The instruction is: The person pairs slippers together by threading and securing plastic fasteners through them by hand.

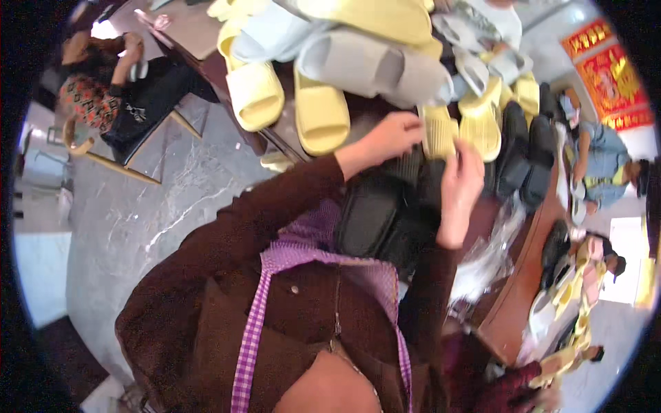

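Observation:
A yellow slide slipper [439, 132] with a ribbed surface lies between my two hands. My left hand [392, 139] is closed, its fingertips pinching the slipper's left edge. At its lower right corner, my right hand [463, 180] grips with thumb and fingers. Right beside it is another yellow slipper [480, 135]. Black slippers [372, 217] lie just below my hands, close against my purple apron [296, 255]. More yellow slippers [322, 113] sit left of my left hand, and grey slippers [351, 63] are heaped beyond.
Black slippers [529, 148] stand to the right, near crumpled clear plastic [485, 258] on the brown table [516, 303]. A seated person [103, 96] works at the left above a grey marble floor [165, 199]. Other people work at the right, one in a blue-grey shirt [606, 155].

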`<action>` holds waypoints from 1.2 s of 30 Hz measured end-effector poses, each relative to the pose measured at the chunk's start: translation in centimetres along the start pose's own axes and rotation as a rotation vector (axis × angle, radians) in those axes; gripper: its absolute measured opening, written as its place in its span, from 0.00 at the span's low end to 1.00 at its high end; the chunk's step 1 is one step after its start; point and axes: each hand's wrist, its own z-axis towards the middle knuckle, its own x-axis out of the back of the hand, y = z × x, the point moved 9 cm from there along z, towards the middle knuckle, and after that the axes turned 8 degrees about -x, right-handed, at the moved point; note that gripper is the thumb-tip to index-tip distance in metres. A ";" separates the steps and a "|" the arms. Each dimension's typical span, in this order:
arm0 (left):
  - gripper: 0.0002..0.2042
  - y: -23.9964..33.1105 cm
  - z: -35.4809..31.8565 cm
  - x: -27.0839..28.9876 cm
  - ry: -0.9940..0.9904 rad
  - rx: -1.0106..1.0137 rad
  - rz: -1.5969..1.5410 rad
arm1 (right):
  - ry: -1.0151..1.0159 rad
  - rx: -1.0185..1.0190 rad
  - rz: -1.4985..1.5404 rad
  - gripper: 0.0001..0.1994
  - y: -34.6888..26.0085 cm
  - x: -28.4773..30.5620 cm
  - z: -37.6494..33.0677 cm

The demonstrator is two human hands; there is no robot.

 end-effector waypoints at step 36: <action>0.13 13.0 -4.6 5.4 0.164 -0.923 1.358 | -0.189 -0.367 -0.165 0.20 0.4 -3.5 -10.0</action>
